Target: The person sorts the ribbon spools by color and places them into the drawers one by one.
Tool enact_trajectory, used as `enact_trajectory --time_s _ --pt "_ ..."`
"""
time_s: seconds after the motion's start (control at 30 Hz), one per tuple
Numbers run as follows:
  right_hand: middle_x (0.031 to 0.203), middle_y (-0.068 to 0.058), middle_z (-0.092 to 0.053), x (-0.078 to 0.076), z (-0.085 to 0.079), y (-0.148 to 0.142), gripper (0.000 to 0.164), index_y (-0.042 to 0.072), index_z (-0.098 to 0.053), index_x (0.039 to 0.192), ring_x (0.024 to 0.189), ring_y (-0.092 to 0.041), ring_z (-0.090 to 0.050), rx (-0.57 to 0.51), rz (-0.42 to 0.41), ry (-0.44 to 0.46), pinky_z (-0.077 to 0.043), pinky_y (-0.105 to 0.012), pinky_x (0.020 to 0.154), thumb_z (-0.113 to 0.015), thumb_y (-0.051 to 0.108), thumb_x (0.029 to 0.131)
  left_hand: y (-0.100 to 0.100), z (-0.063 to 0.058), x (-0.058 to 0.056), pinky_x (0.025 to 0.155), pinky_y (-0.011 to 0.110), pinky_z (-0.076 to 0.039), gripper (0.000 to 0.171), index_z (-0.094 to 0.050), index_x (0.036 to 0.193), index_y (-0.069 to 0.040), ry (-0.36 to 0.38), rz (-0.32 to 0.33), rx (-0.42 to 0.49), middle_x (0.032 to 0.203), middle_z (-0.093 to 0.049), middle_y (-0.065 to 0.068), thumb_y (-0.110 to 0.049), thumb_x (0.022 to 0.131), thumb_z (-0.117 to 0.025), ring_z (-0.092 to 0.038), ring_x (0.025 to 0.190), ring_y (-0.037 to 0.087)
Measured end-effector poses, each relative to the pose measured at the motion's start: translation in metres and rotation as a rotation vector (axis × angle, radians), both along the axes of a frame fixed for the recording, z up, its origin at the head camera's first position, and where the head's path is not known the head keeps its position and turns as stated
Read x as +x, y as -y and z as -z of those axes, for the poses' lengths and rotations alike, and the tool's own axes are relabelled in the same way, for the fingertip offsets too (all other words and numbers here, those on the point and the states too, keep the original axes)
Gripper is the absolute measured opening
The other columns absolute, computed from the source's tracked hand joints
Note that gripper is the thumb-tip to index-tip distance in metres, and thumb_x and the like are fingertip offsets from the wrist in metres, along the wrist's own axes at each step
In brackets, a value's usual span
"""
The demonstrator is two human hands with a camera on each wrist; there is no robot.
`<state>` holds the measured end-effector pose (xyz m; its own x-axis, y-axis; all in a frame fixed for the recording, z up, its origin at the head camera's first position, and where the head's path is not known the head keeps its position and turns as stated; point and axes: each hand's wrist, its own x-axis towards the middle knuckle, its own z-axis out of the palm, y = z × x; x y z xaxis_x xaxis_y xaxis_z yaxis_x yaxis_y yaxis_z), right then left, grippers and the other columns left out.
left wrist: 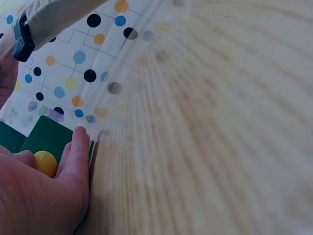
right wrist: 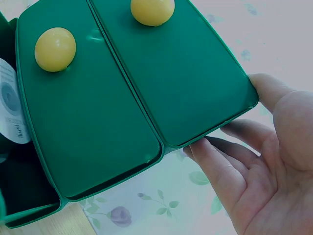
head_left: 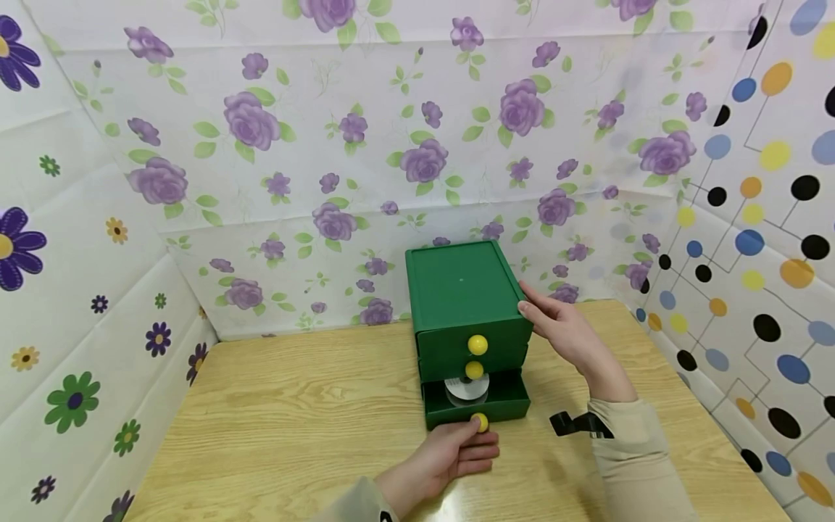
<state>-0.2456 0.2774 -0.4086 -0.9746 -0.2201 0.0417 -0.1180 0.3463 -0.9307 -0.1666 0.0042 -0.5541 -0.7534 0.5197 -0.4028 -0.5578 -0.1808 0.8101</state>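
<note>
A green drawer cabinet (head_left: pixel 463 286) with round yellow knobs stands on the table. Its bottom drawer (head_left: pixel 505 406) is pulled out, and a round white-labelled disc-like item (head_left: pixel 467 388) lies inside, partly hidden under the drawer above. Low at the front, my left hand (head_left: pixel 446 460) pinches the bottom drawer's yellow knob (left wrist: pixel 45 164) between thumb and fingers. At the cabinet's right side, my right hand (head_left: pixel 564 333) rests its fairly straight fingers (right wrist: pixel 217 164) on the side wall, with the thumb at the top edge. Both upper drawers (right wrist: pixel 88 117) are closed.
The wooden table (head_left: pixel 293 406) extends to both sides of the cabinet. Behind it hangs a wall covering with purple flowers (head_left: pixel 326 145). A dotted covering (head_left: pixel 750 254) stands on the right and a daisy-patterned one (head_left: pixel 85 304) on the left. A black strap (head_left: pixel 577 424) hangs at the right sleeve.
</note>
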Motion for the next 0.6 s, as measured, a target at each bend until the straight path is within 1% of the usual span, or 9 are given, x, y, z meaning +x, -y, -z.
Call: enact_trajectory --time_s 0.13,0.3,0.43,0.6 --pt "0.176 -0.008 -0.022 0.000 0.001 0.000 0.069 0.031 -0.032 0.169 0.157 -0.040 -0.031 -0.007 0.000 -0.005 -0.035 -0.060 0.121 -0.056 0.055 0.110 -0.003 0.001 -0.008 0.099 0.045 -0.060 0.047 -0.062 0.136 0.003 -0.022 -0.031 0.014 0.132 -0.072 0.020 -0.037 0.112 -0.060 -0.072 0.121 0.033" --pt "0.176 -0.008 -0.023 0.000 0.002 0.001 0.069 0.031 -0.032 0.169 0.157 -0.039 -0.032 -0.010 0.003 -0.007 -0.036 -0.059 0.121 -0.056 0.054 0.109 -0.007 0.002 -0.015 0.097 0.045 -0.061 0.049 -0.061 0.136 0.005 -0.048 -0.064 0.003 0.133 -0.071 0.021 -0.037 0.112 -0.060 -0.072 0.120 0.034" --pt "0.176 -0.008 -0.022 0.000 0.002 0.002 0.069 0.029 -0.032 0.169 0.157 -0.039 -0.032 -0.021 0.002 -0.009 -0.035 -0.060 0.121 -0.056 0.054 0.110 -0.010 0.004 -0.020 0.095 0.044 -0.061 0.049 -0.061 0.136 0.006 -0.077 -0.103 0.008 0.132 -0.071 0.022 -0.037 0.112 -0.060 -0.072 0.119 0.034" --pt "0.176 -0.008 -0.021 0.001 0.002 0.002 0.067 0.032 -0.032 0.169 0.158 -0.040 -0.030 -0.027 -0.002 -0.009 -0.033 -0.061 0.122 -0.056 0.053 0.110 -0.012 0.006 -0.026 0.095 0.044 -0.062 0.049 -0.058 0.137 0.007 -0.094 -0.136 0.015 0.132 -0.071 0.023 -0.035 0.113 -0.059 -0.073 0.117 0.035"
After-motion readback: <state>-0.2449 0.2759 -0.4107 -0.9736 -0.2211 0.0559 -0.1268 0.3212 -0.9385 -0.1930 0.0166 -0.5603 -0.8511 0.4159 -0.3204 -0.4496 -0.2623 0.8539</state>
